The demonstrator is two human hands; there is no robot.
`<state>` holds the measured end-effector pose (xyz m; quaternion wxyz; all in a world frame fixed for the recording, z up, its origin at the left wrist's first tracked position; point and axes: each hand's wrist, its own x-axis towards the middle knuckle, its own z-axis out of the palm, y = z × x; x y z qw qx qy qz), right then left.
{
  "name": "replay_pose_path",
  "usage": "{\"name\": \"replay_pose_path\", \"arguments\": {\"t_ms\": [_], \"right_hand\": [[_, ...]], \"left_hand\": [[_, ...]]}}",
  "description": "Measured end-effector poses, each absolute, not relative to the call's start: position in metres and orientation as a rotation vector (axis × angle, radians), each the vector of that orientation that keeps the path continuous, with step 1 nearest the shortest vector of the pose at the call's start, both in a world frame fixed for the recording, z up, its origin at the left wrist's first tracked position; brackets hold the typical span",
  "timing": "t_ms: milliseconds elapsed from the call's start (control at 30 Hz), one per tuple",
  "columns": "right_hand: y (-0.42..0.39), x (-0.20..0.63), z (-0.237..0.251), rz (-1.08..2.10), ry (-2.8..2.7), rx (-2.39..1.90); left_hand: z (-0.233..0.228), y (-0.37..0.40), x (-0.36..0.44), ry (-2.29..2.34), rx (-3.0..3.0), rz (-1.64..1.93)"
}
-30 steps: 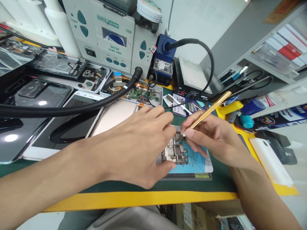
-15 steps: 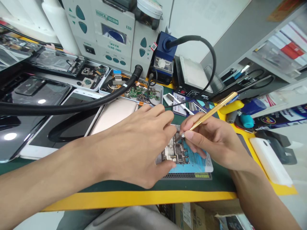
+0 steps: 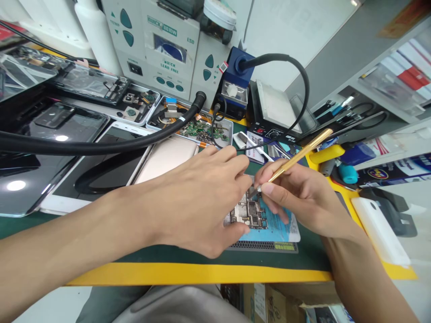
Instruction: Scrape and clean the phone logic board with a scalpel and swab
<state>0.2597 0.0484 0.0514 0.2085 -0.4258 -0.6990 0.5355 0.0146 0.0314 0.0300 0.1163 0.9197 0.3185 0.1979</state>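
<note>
Just right of the frame's centre, a bare phone circuit board point(image 3: 248, 214) lies on a blue mat point(image 3: 281, 229) on the green surface point(image 3: 310, 255). The left hand point(image 3: 198, 202) curls over the board, thumb and fingertips pressed to its edges, steadying it. The right hand point(image 3: 303, 197) pinches a gold-handled tool point(image 3: 296, 157) like a pen, tip down on the board's upper edge. A rework station point(image 3: 168, 49) stands at upper centre, and its black hose point(image 3: 101, 146) crosses the left half.

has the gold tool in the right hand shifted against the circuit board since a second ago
No. The gold tool keeps its tip at the same top edge of the circuit board; only the camera view shifted slightly.
</note>
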Motion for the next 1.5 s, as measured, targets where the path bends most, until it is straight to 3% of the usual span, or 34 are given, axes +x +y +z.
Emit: {"name": "replay_pose_path", "arguments": {"t_ms": [433, 1167, 1500], "right_hand": [[0.049, 0.25, 0.055, 1.426, -1.922, -1.28], [0.03, 0.252, 0.054, 0.653, -2.462, -0.97], [0.019, 0.256, 0.052, 0.61, -2.451, -0.978]], "left_hand": [[0.03, 0.031, 0.015, 0.939, 2.712, 0.562], [0.03, 0.032, 0.016, 0.945, 2.716, 0.565], [0.03, 0.031, 0.016, 0.938, 2.703, 0.589]]}}
